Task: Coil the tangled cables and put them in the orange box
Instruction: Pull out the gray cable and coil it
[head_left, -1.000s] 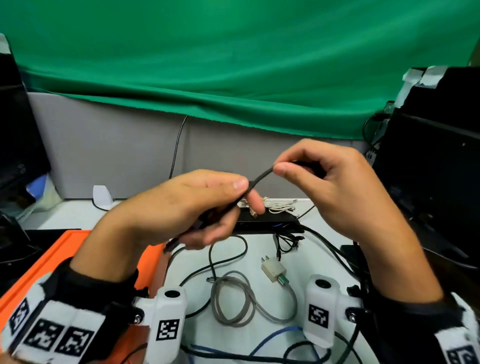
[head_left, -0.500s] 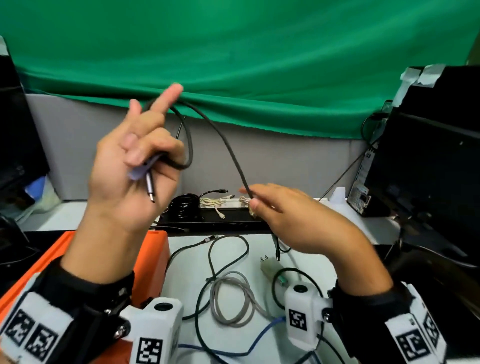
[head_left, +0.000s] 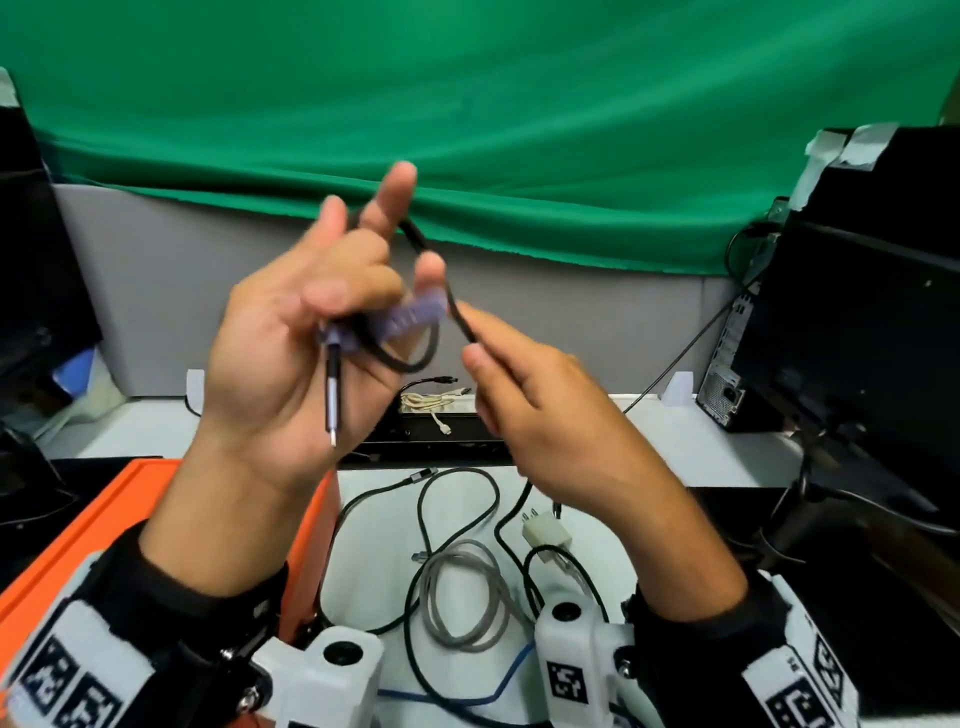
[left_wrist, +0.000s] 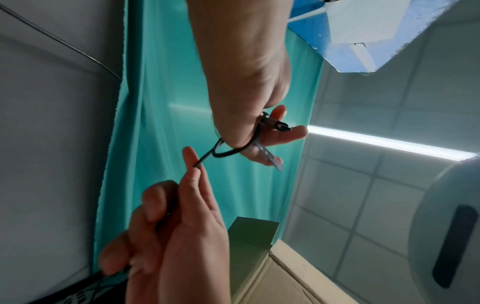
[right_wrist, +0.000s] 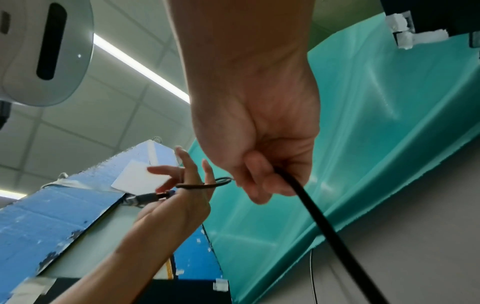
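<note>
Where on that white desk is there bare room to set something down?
Bare white desk shows at the back right, between the black strip and the computer tower, and at the back left beyond the orange box. The middle is crowded: the grey coil, loose black cables, a white plug and a blue cable.

Black cable (head_left: 415, 358) looped mid-air, orange box (head_left: 83, 540) lower left
</note>
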